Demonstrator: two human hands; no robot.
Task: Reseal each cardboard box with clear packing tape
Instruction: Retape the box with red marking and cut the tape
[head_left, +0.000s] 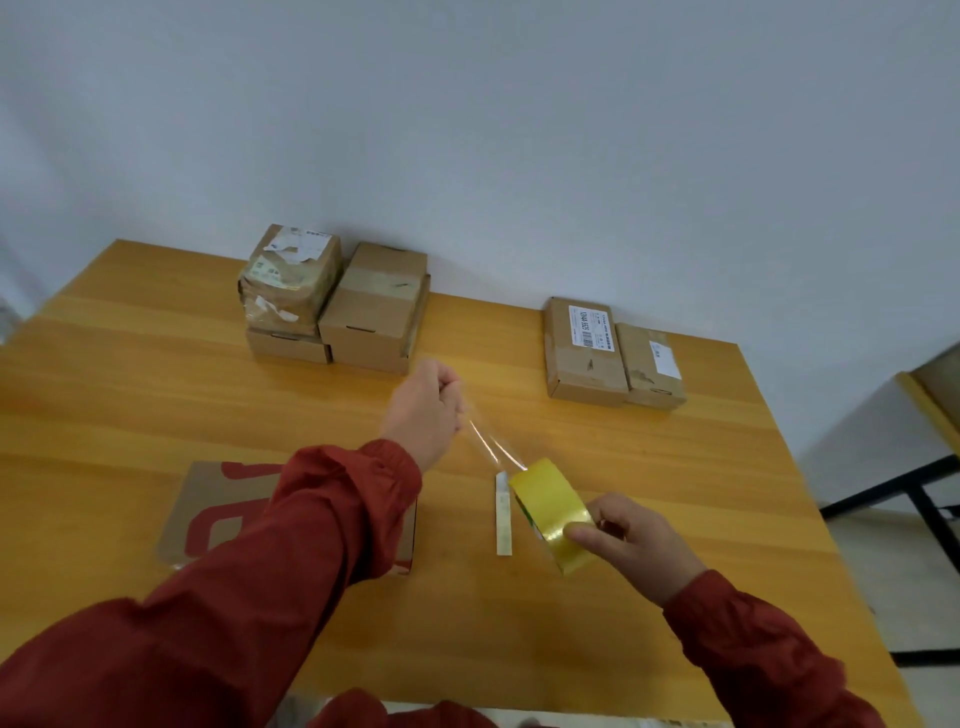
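My right hand (636, 543) grips a yellowish roll of clear packing tape (553, 512) above the table. My left hand (428, 408) pinches the free end of the tape, and a clear strip (488, 441) stretches from that hand down to the roll. A flat cardboard box with red print (208, 519) lies near me at the left, partly hidden under my left sleeve. Three boxes (332, 301) stand in a stack at the back left. Two boxes (613, 353) lie side by side at the back right.
A small white utility knife (503, 514) lies on the wooden table (130, 405) just left of the roll. A white wall stands behind the table. A black-legged piece of furniture (924, 467) stands to the right, beyond the table's edge.
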